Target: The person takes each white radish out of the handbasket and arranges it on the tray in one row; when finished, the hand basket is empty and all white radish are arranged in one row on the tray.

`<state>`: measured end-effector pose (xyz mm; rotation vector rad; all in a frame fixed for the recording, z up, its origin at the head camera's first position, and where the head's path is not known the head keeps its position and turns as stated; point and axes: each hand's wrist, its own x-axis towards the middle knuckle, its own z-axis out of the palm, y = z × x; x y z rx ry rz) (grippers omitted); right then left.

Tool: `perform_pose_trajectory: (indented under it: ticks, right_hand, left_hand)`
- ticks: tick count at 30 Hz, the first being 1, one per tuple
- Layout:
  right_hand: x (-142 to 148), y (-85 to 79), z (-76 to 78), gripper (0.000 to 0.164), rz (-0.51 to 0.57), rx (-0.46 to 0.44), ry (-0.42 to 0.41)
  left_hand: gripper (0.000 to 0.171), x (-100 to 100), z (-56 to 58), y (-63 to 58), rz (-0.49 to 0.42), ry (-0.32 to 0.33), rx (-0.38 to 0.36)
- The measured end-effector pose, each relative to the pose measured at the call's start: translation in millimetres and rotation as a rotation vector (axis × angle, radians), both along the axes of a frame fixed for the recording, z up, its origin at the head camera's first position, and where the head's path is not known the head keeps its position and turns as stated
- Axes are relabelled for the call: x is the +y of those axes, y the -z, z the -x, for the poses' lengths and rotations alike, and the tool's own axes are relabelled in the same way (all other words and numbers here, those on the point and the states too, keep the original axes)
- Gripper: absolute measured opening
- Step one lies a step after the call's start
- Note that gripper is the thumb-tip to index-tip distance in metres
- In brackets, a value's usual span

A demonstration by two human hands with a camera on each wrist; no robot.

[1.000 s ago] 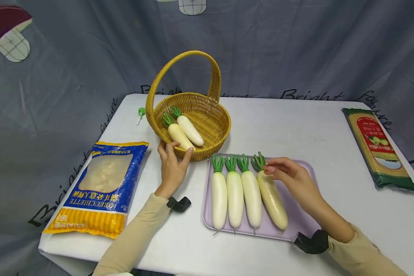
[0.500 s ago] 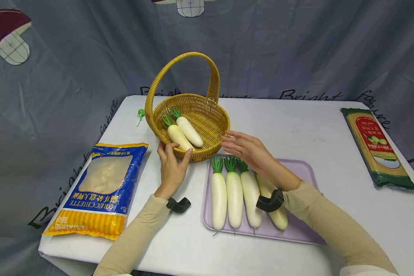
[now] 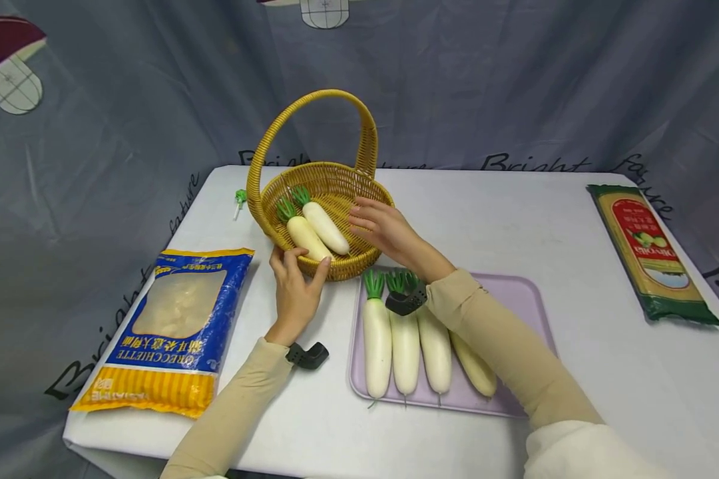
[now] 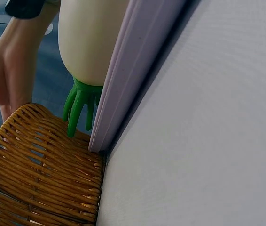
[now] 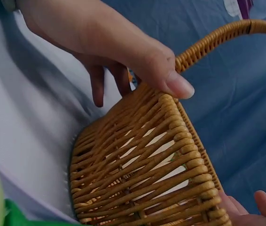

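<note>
A yellow wicker basket with a tall handle contains two toy-like daikons, one white and one creamier, both with green tops. At the basket's near left rim, my left hand holds on, its thumb lying along the wicker in the right wrist view. My right hand reaches over the right rim, fingers extended toward the white daikon and nothing seen in them. Beneath that forearm, a lilac tray carries several daikons side by side; the sleeve partly hides the yellowish rightmost one.
A blue and yellow orecchiette bag lies left of the basket. Behind that bag is a small green-topped item with a white stick. A green and tan pasta packet lies at the table's far right. A grey curtain hangs behind.
My right hand has left the rightmost daikon's green top on the tray and moved left and away from me, over the basket. My left hand stays at the rim.
</note>
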<state>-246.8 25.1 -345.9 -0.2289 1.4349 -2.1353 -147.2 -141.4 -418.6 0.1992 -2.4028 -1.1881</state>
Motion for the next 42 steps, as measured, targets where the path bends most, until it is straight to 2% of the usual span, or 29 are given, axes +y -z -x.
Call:
perform_pose_trajectory:
  ticks: [7, 12, 15, 20, 23, 28, 36, 42]
  right_hand:
    - [-21, 3.5, 12.0, 0.05, -0.122, 0.013, 0.075]
    - [-30, 5.6, 15.4, 0.047, -0.257, 0.062, 0.082]
    - [-39, 5.6, 15.0, 0.045, -0.377, 0.142, 0.09]
    - [-49, 8.1, 11.0, 0.049, -0.635, 0.349, 0.113]
    - [-51, 9.9, 9.4, 0.054, -0.739, 0.409, 0.112]
    - [-52, 11.6, 9.4, 0.065, -0.837, 0.454, 0.069]
    - [-57, 9.5, 5.6, 0.076, -1.062, 0.529, -0.033]
    - [-58, 9.2, 4.0, 0.077, -1.114, 0.525, -0.071]
  left_hand:
    - [0.05, 1, -0.3, -0.3, 0.0, -0.003, 0.008]
    - [0.05, 0, -0.5, 0.7, 0.019, -0.018, 0.023]
    - [0.049, -2, -0.8, 1.5, 0.026, -0.03, 0.027]
    - [0.05, -3, -0.7, 1.1, 0.02, -0.024, 0.017]
    - [0.051, -2, -0.6, 0.4, 0.014, -0.008, 0.002]
    - [0.05, -1, -0.8, -0.1, 0.018, -0.005, -0.011]
    - [0.048, -1, -0.6, 1.1, 0.021, -0.006, -0.005]
    - [0.048, -1, -1.5, 0.8, 0.024, -0.003, 0.013]
